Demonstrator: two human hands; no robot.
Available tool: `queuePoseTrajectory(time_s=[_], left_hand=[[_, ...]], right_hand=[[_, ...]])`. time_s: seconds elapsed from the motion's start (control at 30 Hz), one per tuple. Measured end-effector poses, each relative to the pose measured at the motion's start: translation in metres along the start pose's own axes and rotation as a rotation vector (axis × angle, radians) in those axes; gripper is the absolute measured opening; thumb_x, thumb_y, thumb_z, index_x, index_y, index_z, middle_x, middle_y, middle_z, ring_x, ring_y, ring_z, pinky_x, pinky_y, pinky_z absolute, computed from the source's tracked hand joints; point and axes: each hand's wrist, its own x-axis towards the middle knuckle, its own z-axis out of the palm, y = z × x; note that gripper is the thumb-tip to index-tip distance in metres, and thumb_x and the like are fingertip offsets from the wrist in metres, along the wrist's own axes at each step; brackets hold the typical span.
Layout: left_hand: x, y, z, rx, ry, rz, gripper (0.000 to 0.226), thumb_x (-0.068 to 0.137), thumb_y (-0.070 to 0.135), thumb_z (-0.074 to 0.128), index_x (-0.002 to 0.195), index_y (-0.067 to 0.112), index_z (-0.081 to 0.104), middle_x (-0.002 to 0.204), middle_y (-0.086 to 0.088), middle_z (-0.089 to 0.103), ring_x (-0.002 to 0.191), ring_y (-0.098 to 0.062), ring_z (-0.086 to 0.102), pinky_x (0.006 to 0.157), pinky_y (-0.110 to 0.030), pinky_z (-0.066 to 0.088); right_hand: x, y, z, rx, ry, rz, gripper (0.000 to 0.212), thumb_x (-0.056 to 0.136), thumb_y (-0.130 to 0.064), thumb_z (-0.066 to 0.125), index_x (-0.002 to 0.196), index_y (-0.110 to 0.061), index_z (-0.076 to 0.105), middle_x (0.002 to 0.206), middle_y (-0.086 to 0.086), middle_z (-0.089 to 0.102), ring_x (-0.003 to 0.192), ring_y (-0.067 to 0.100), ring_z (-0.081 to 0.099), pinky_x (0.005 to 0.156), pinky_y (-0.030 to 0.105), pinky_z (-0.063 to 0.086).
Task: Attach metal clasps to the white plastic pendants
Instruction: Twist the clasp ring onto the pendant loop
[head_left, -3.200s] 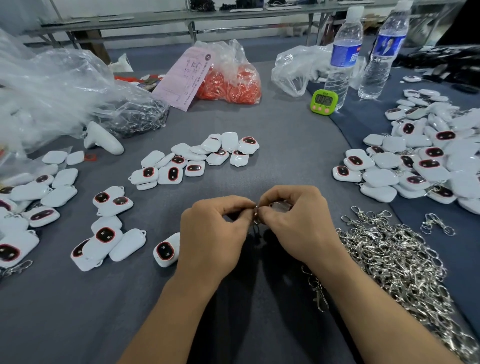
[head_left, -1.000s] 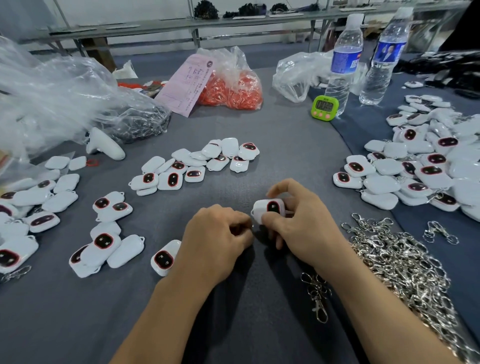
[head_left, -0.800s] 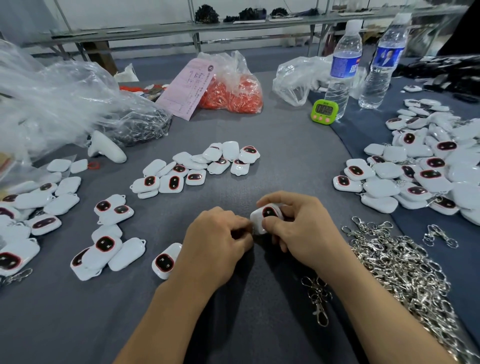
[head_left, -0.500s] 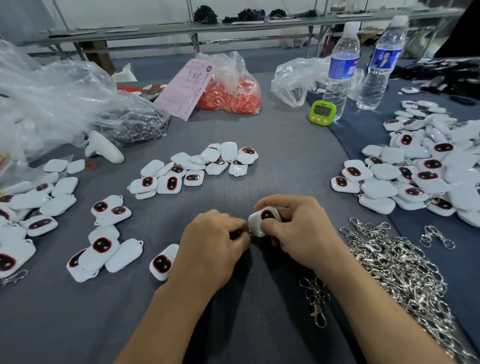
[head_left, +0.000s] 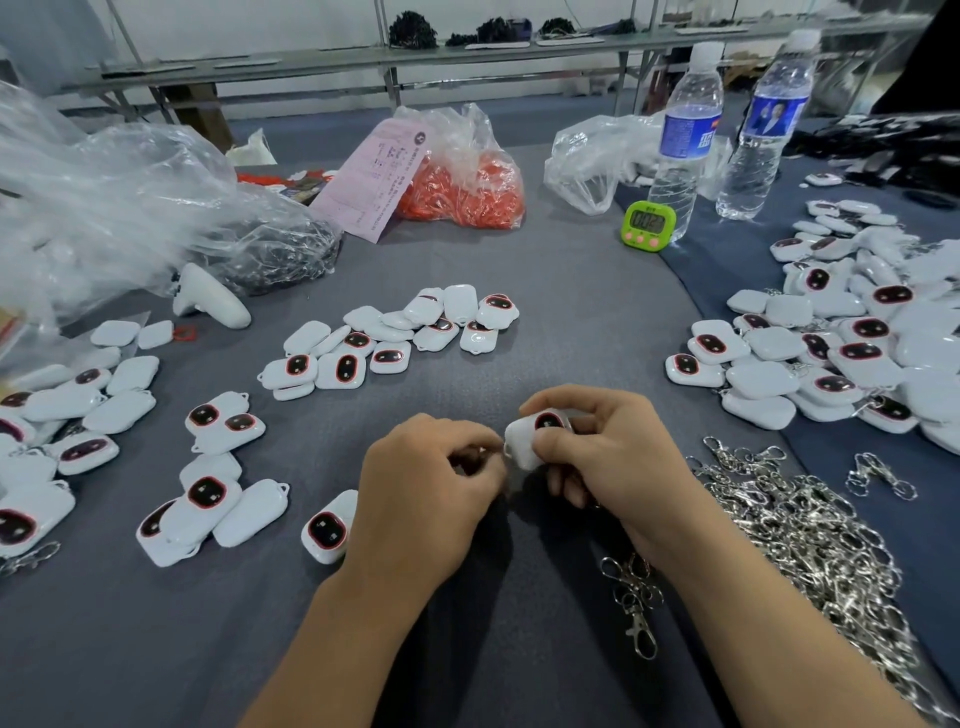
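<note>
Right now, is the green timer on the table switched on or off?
On. The green timer shows dark digits on its display; it stands by the water bottle. Which digits, I cannot tell: too blurred.

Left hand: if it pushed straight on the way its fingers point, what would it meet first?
The white pendant pinched in the right hand. The curled fingertips of the left hand sit right beside its edge, though actual contact is unclear.

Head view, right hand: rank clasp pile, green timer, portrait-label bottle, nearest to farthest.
1. Clasp pile: just right of the right hand.
2. Green timer: ahead, mid-table.
3. Portrait-label bottle: beyond the timer, far right.
</note>
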Motion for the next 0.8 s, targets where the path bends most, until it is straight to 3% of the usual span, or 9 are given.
queuePoseTrajectory(time_s=[0.1, 0.2, 0.4, 0.57, 0.63, 0.8], left_hand=[[-0.0001, -0.0004, -0.0015, -0.147, 0.013, -0.015, 0.026, 0.076, 0.026, 0.082, 0.092, 0.047, 0.077, 0.082, 0.025, 0.07, 0.085, 0.004, 0.063, 0.075, -0.007, 0.043], [0.0015, -0.0018, -0.0024, -0.203, -0.017, -0.028, 0.028, 0.079, 0.031, 0.083, 0.091, 0.054, 0.073, 0.086, 0.032, 0.069, 0.085, 0.005, 0.065, 0.074, -0.009, 0.045], [0.0046, -0.0038, -0.0008, -0.286, -0.097, -0.078, 0.016, 0.081, 0.029, 0.083, 0.074, 0.043, 0.077, 0.072, 0.025, 0.071, 0.067, 0.003, 0.065, 0.063, -0.007, 0.042], [0.0033, -0.0006, -0.0031, -0.201, -0.116, -0.011, 0.029, 0.08, 0.032, 0.083, 0.091, 0.054, 0.068, 0.074, 0.023, 0.069, 0.073, -0.006, 0.063, 0.064, -0.022, 0.047], [0.003, 0.0009, -0.0031, -0.163, -0.093, 0.009, 0.029, 0.08, 0.034, 0.083, 0.092, 0.055, 0.067, 0.075, 0.023, 0.068, 0.073, -0.006, 0.062, 0.062, -0.02, 0.045], [0.0066, 0.0051, -0.0007, -0.505, -0.161, -0.167, 0.018, 0.084, 0.021, 0.079, 0.078, 0.037, 0.079, 0.064, 0.008, 0.073, 0.058, 0.0, 0.063, 0.057, -0.01, 0.047]], right_hand=[[0.0003, -0.0046, -0.0025, 0.163, -0.025, 0.068, 0.024, 0.086, 0.007, 0.061, 0.084, -0.012, 0.076, 0.061, 0.016, 0.062, 0.043, 0.021, 0.045, 0.036, 0.023, 0.033], [0.0006, -0.0064, -0.0042, 0.217, -0.034, 0.124, 0.026, 0.089, 0.006, 0.059, 0.081, -0.011, 0.077, 0.063, 0.019, 0.06, 0.043, 0.021, 0.045, 0.035, 0.023, 0.031], [-0.0004, -0.0072, -0.0045, 0.249, -0.06, 0.137, 0.027, 0.09, 0.004, 0.059, 0.082, -0.014, 0.078, 0.068, 0.023, 0.059, 0.047, 0.024, 0.043, 0.036, 0.023, 0.03], [-0.0026, -0.007, -0.0031, 0.256, -0.052, 0.098, 0.025, 0.09, 0.005, 0.059, 0.086, -0.012, 0.077, 0.066, 0.018, 0.063, 0.043, 0.021, 0.047, 0.035, 0.022, 0.031], [-0.0027, -0.0074, -0.0025, 0.275, -0.049, 0.099, 0.025, 0.091, 0.006, 0.058, 0.087, -0.011, 0.076, 0.067, 0.016, 0.063, 0.043, 0.02, 0.047, 0.035, 0.022, 0.031], [-0.0027, -0.0113, -0.0027, 0.41, -0.074, 0.159, 0.02, 0.092, 0.005, 0.057, 0.095, -0.006, 0.074, 0.075, 0.018, 0.065, 0.044, 0.017, 0.049, 0.035, 0.022, 0.031]])
